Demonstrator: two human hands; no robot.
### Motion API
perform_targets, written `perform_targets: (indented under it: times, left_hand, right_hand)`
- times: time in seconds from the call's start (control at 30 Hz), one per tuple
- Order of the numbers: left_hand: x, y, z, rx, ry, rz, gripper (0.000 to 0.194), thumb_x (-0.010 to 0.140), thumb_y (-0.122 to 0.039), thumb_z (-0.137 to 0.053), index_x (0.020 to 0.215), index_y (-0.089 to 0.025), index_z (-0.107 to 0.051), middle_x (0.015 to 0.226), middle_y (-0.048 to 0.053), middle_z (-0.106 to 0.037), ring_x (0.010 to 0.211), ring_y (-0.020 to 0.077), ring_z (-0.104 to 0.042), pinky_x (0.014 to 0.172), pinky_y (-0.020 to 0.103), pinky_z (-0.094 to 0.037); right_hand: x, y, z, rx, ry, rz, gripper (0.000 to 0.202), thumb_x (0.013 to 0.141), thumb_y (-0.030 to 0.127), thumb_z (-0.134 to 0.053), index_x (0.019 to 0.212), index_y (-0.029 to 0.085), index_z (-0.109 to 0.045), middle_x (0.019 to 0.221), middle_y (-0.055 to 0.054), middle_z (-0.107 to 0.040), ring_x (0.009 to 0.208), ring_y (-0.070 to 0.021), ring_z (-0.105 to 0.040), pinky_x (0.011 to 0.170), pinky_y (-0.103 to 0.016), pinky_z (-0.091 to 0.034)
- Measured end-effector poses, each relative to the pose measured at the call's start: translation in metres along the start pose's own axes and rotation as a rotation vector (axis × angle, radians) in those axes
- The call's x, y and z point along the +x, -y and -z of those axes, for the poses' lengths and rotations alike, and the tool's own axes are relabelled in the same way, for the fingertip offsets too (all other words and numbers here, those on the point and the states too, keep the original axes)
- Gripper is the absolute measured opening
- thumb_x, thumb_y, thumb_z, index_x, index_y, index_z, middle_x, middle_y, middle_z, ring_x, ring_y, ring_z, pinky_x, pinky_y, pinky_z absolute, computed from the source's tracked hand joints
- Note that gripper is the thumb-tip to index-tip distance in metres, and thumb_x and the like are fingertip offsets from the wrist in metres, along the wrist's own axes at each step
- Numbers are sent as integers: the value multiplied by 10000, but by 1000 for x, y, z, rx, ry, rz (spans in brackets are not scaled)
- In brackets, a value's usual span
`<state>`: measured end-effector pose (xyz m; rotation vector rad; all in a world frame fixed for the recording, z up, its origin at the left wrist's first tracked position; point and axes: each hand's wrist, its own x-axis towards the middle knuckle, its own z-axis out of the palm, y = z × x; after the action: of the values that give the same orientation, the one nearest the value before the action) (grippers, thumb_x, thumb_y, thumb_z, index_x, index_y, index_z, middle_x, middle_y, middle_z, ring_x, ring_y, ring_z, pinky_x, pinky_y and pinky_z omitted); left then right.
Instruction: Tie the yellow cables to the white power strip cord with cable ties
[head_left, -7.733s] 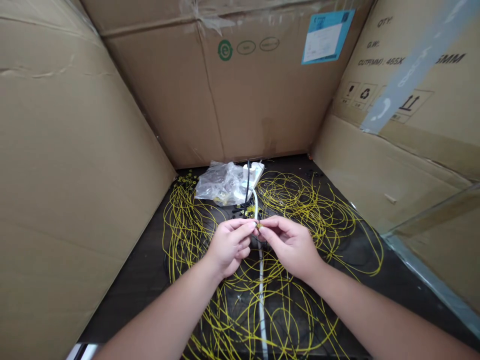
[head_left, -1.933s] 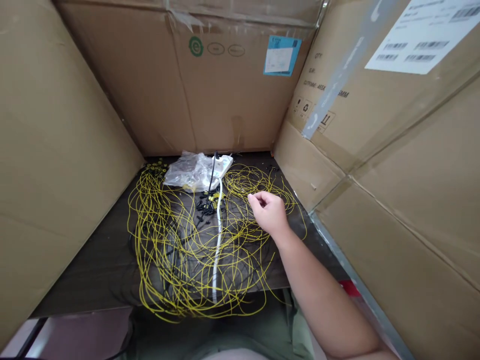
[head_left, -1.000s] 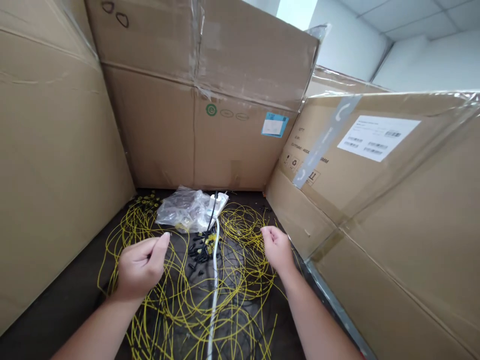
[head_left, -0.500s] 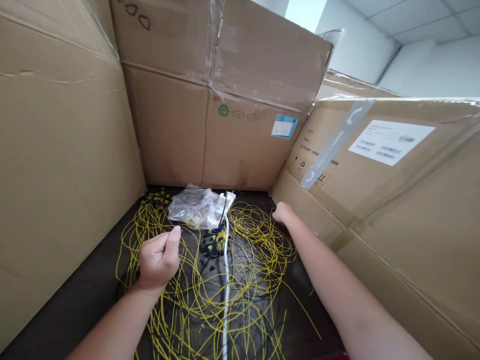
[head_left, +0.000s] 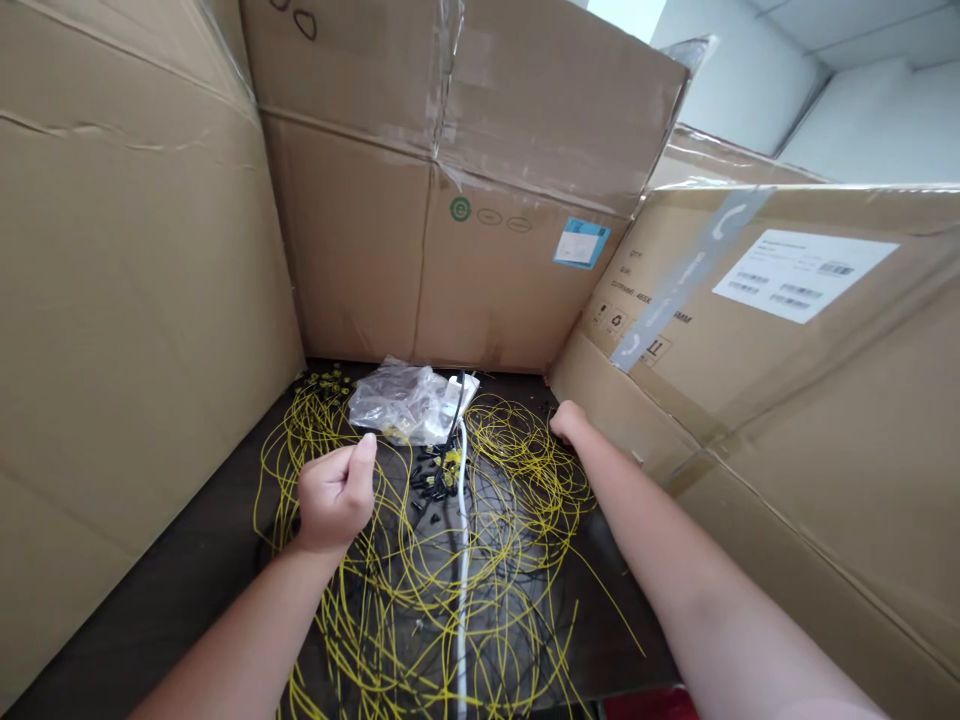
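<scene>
A: Relative to the frame one second earlier, the bare right hand (head_left: pixel 568 422) had moved farther from the person, from above the right-side coil of thin yellow wires (head_left: pixel 517 440) to that coil's far right edge.

B: What was its state?

A: It was bent downward beside small dark pieces (head_left: pixel 546 406) on the dark brown surface (head_left: pixel 202 570). The fingertips were hidden; whether they gripped anything could not be told.

B: And the bare left hand (head_left: pixel 335 495)?

A: It was clenched above the left-side bundle of thin yellow wires (head_left: pixel 311 425), thumb pressed on the curled forefinger. Whether it enclosed anything could not be told.

B: How were the wires positioned?

A: They lay in loose loops on both sides of a round white cable (head_left: pixel 463 560), which ran toward the person from a white power strip (head_left: pixel 469 388).

B: Which items were adjacent?

A: A crumpled clear plastic bag (head_left: pixel 401 400) lay against the strip. Small black parts (head_left: pixel 431 482) and yellow pieces (head_left: pixel 453 460) formed a pile beside the cable. Brown cardboard boxes (head_left: pixel 345 240) stood around the surface.
</scene>
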<state>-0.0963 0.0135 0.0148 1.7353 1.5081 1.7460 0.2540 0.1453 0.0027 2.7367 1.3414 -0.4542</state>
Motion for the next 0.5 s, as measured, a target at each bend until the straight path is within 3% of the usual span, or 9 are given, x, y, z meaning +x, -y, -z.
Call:
perform_targets:
  times: [0.1,0.2,0.27,0.4,0.5]
  left_hand:
    - [-1,3,-2,-23,-21,2,451,798,-332,-482,390,-182,-363,379,-21,-351,376,84,-352,421,230,-311]
    - [-1,7,-4,-42,-42,2,461,788,-341,-505,383,-178,-356,373,-28,-332,371,78,-337,415,227,-295]
    - [-1,9,-5,-52,-39,1,466,787,-340,-510,380,-177,-350,373,-30,-326,372,76,-333,418,225,-291]
    - [-1,12,-5,-72,-43,5,457,787,-322,-516,385,-175,-356,383,-30,-332,380,75,-329,424,225,-285]
    - [-2,13,-6,-78,-51,19,458,786,-319,-518,387,-177,-347,386,-33,-325,383,74,-319,425,225,-277]
  right_hand:
    - [-10,-1,8,-10,-73,43,291,862,285,-551,1075,88,-549,1044,-106,-579,877,-175,-594,746,-337,-509]
    - [-22,0,32,-10,-213,109,292,867,292,-541,1086,99,-547,1077,-111,-568,912,-184,-584,777,-355,-499]
    - [-33,1,58,-5,-328,162,270,875,295,-526,1095,139,-544,1087,-79,-569,925,-184,-582,780,-371,-498]
    - [-66,2,127,30,-601,247,222,870,283,-535,1003,114,-591,1031,-77,-611,933,-185,-592,798,-387,-489]
    - [-91,1,174,94,-802,321,499,918,360,-334,875,-36,-634,922,-184,-650,968,-217,-591,754,-352,-428]
